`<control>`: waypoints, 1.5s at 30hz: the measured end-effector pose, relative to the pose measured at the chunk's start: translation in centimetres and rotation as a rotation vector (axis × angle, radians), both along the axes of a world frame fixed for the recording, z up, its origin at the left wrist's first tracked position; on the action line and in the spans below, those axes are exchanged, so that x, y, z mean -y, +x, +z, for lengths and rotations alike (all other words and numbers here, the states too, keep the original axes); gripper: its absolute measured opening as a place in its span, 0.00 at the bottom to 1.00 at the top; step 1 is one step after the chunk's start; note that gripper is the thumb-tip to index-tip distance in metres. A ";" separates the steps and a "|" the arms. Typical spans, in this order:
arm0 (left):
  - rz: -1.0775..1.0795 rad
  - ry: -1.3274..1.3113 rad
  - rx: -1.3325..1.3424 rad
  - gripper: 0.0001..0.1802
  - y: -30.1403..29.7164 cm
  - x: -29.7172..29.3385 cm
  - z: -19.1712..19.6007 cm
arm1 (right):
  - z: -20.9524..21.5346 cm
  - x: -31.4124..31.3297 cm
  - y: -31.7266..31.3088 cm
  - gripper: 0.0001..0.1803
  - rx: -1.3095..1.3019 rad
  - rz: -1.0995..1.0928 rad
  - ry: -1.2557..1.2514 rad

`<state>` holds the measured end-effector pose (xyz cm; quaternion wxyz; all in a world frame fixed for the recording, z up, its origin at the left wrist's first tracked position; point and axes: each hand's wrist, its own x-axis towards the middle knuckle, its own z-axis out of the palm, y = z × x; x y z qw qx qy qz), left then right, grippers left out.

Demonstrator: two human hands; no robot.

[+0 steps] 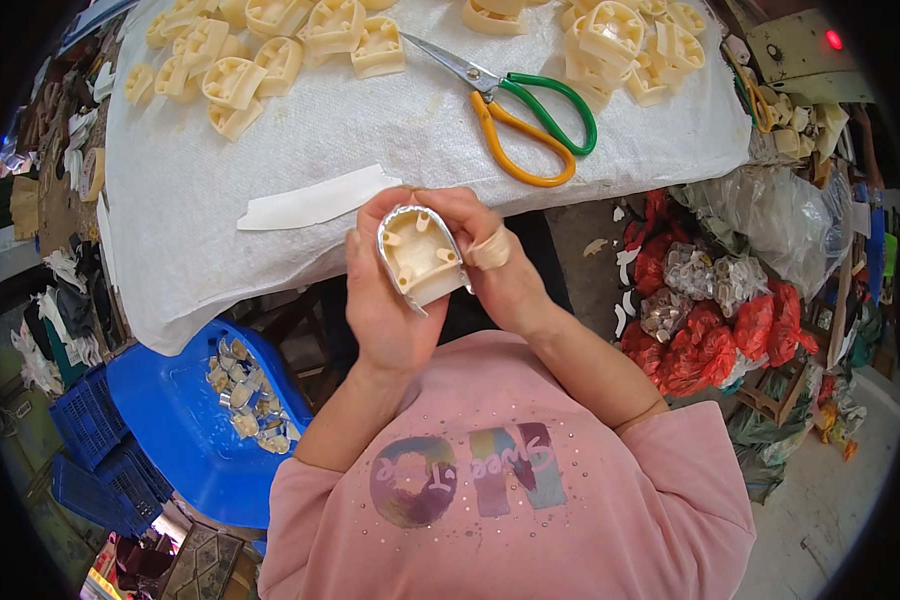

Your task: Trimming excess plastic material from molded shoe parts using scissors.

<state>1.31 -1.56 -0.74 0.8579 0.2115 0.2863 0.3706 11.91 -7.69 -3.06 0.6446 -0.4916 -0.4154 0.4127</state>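
A hollow cream plastic block with small pegs inside, shaped like a shoe heel (pixel 422 262), is between my two hands in front of my chest. A shiny silver strip (pixel 383 235) runs around its curved rim, and its ends stick out at the lower corners. My left hand (pixel 385 325) grips the left side. My right hand (pixel 505 285) holds the right side, its fingers at the upper edge; a beige wrap (pixel 489 248) covers one digit. Beyond my hands, a white strip (pixel 315 198) lies on the white-covered table (pixel 190 240).
Scissors (pixel 515 105) with green and orange handles lie partly open on the table. Several cream heels are piled at the back left (pixel 235 80) and back right (pixel 610 40). A blue plastic basin (pixel 160 390) holds silver-edged pieces. Red bags (pixel 700 345) lie on the right.
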 end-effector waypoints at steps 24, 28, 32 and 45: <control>-0.212 0.897 -0.339 0.54 -1.5 -0.8 0.7 | 5.0 -0.8 2.0 0.24 0.563 0.009 -0.251; -0.391 0.912 -0.584 0.42 -2.1 -2.1 0.0 | 2.7 -0.4 1.1 0.20 0.113 -0.091 -0.074; -0.209 0.752 -0.499 0.34 -1.9 -2.0 1.3 | 3.0 0.0 1.9 0.16 -0.003 -0.085 -0.096; -0.219 1.451 -0.756 0.33 -1.9 -2.5 2.2 | 3.0 -0.9 4.4 0.12 0.382 0.113 -0.182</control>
